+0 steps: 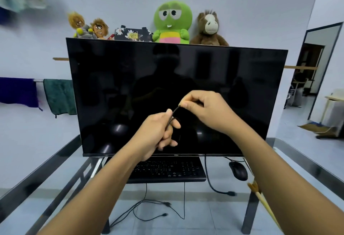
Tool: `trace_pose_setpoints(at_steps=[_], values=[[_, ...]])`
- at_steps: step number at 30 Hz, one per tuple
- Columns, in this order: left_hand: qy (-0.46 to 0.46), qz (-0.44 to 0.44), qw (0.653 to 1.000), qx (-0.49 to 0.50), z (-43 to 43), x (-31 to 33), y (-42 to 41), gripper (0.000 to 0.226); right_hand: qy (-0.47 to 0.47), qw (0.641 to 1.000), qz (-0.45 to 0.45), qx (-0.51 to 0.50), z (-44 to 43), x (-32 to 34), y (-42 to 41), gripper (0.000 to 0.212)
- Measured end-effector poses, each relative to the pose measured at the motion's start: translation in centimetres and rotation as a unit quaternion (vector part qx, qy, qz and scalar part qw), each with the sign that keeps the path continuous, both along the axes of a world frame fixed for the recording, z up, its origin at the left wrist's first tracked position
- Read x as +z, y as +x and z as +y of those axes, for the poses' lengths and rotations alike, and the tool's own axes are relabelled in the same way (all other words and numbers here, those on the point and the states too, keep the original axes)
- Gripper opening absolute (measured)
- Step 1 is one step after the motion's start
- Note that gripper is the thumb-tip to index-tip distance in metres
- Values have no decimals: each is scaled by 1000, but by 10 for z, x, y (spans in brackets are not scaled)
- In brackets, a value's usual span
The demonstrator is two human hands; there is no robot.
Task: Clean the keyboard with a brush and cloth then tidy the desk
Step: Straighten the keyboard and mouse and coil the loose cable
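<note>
A black keyboard (167,169) lies on the glass desk (55,175) under the monitor's lower edge, partly hidden by my left forearm. Both hands are raised in front of the dark screen. My left hand (158,134) is closed around a thin black cable (174,112), with loops bunched in the fist. My right hand (206,109) pinches the same cable's upper end between thumb and forefinger. No brush is in view. A green cloth (59,96) hangs on a rail at the left.
A large black monitor (176,85) stands at the desk's middle. A black mouse (238,170) sits to the keyboard's right. Loose cables (149,208) lie on the floor beneath the glass. Plush toys (173,22) line the shelf behind. A purple cloth (18,92) hangs far left.
</note>
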State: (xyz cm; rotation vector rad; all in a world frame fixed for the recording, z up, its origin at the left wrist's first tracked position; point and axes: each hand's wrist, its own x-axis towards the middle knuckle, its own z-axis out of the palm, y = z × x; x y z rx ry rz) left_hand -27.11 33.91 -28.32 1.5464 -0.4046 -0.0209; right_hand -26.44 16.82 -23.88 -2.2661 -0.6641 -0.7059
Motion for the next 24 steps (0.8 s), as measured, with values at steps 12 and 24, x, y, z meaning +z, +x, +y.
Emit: trace_pose_setpoints(at_steps=[12, 24], values=[[-261, -164, 928, 208, 13, 47, 31, 22, -158, 968, 196, -6, 18, -31, -8, 27], [-126, 55, 978, -155, -4, -5, -17, 45, -35, 999, 39, 11, -3, -5, 1, 13]])
